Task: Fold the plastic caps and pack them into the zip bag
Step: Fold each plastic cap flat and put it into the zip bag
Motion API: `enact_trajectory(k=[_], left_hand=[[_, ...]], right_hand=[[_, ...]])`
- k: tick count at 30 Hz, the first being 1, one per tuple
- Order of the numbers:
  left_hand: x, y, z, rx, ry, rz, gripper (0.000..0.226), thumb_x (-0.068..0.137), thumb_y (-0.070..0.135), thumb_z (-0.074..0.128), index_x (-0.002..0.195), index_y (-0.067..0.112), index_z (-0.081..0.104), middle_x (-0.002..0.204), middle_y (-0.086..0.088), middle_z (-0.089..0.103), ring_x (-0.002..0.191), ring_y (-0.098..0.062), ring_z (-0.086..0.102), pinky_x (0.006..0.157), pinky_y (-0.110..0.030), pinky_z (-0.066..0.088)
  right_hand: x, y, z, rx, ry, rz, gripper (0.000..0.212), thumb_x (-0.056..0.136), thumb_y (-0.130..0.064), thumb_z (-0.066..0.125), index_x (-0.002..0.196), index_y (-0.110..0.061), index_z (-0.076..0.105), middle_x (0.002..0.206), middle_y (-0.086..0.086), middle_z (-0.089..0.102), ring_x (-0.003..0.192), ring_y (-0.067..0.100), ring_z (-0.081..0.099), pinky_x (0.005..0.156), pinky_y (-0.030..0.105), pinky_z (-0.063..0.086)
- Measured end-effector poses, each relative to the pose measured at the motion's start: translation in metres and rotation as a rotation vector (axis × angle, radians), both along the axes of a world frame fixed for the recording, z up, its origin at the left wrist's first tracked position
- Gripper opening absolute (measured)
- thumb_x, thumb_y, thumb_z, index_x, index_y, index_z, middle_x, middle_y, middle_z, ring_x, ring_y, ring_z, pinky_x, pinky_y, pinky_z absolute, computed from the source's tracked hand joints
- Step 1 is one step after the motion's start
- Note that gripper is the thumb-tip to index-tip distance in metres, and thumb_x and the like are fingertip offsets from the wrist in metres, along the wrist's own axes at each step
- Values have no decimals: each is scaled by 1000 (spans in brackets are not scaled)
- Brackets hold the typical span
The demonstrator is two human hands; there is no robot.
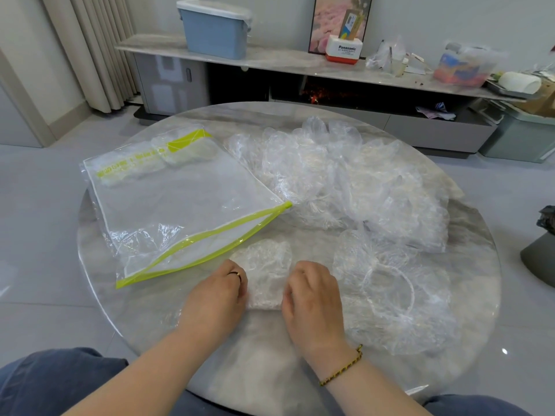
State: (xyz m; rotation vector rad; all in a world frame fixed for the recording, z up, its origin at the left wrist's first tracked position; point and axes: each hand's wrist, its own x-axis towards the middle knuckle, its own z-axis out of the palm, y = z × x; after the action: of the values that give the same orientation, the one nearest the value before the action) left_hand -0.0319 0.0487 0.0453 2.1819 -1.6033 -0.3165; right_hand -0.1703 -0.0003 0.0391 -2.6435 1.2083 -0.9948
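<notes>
Loosely folded clear cap (267, 265) looks crinkled

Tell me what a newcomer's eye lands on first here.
The big heap of crumpled clear caps across the far right of the round table stands out first. Left of it lies the zip bag with lime-green edging. Nearest the camera, the left hand and right hand hold a folded cap between them.

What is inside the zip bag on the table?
Through the zip bag, crumpled clear plastic shows near its open mouth and folded pieces at the far end. Whether those lie inside or beneath cannot be told.
</notes>
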Motion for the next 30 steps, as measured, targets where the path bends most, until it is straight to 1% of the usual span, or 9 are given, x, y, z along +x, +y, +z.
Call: enact_trajectory(k=[3,6,10,12,14,17,20,24,30], left_hand=[[3,-1,0,-41,-115,-121,26,83,9,49,93,23,68,101,13,60,85,-13,65,60,-21,43],[8,1,-2,-29,-131,-251,36,67,30,39,74,28,74,70,12,65,54,-11,63,43,-16,45],[11,5,0,79,-135,-261,97,50,62,5,133,33,47,127,13,49,116,-13,47,96,-23,33],[12,3,0,88,-197,-288,109,41,59,-1,143,33,28,136,14,35,124,-10,34,100,-17,22],[12,2,-2,64,-220,-271,105,45,52,-3,144,30,26,135,11,36,123,-11,35,99,-17,23],[14,-4,-12,-63,-317,-244,70,62,29,21,118,23,62,103,5,61,95,-13,59,81,-14,40],[13,-4,-9,-128,-323,-231,38,55,25,36,62,26,73,53,10,57,47,-8,58,47,-11,40],[13,2,-1,-44,18,-130,64,55,53,14,67,17,66,72,-2,59,72,-21,58,64,-27,38],[13,2,1,40,314,71,49,89,42,52,55,14,32,56,-1,38,63,-23,42,60,-29,31]], right_hand=[[0,7,0,-79,68,245,13,65,-15,45,76,-20,50,98,-3,59,95,19,48,79,27,35],[0,7,-7,84,261,226,34,63,-27,38,78,-27,68,108,-6,68,108,16,55,91,34,38],[-4,2,-5,309,355,114,55,61,-44,32,95,-24,70,109,-9,67,104,11,64,89,31,50],[-7,-5,-6,363,395,121,73,63,-46,26,119,-14,60,132,-2,54,128,16,45,108,31,22],[-5,-5,-5,336,392,89,72,62,-46,28,117,-12,61,129,-1,56,127,19,46,107,31,24],[-2,-3,-8,320,302,13,47,60,-38,34,85,-24,71,96,-12,70,93,13,68,80,26,52],[-1,-6,-7,291,195,7,34,63,-27,36,70,-26,69,83,-15,70,84,7,63,81,19,37],[-6,-8,-5,304,23,-26,31,67,-28,35,67,-17,64,56,-14,54,62,6,48,70,22,38],[-8,-4,11,572,-12,-69,17,88,-33,38,91,-22,52,57,-16,41,60,6,43,89,25,35]])
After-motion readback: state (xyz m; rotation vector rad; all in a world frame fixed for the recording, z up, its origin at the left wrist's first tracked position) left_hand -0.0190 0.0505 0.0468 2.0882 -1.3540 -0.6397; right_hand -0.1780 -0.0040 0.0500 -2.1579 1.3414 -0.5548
